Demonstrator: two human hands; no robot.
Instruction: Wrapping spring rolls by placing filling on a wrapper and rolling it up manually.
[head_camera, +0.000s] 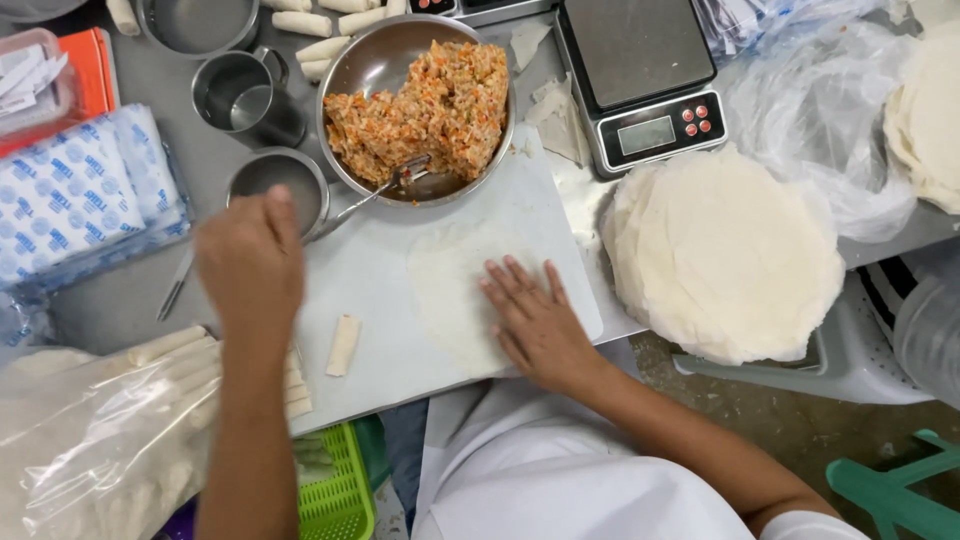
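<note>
My right hand (535, 318) lies flat, fingers spread, on a thin round wrapper (450, 280) spread on the white cutting board (370, 265). My left hand (250, 262) hovers over the board's left edge, fingers curled loosely and holding nothing, close to the handle of a spoon (375, 192) that rests in a steel bowl (375, 60) of orange and white filling (430, 112). One finished roll (343, 345) lies on the board between my hands. Several more rolls (175, 345) are stacked at the left, partly hidden by my left forearm.
A tall stack of round wrappers (725, 255) sits right of the board, with a digital scale (640, 75) behind it. Steel cups (245, 95) and a small bowl (285, 178) stand at the back left. A plastic bag (90, 440), a green basket (335, 490) and more rolls (320, 30) are nearby.
</note>
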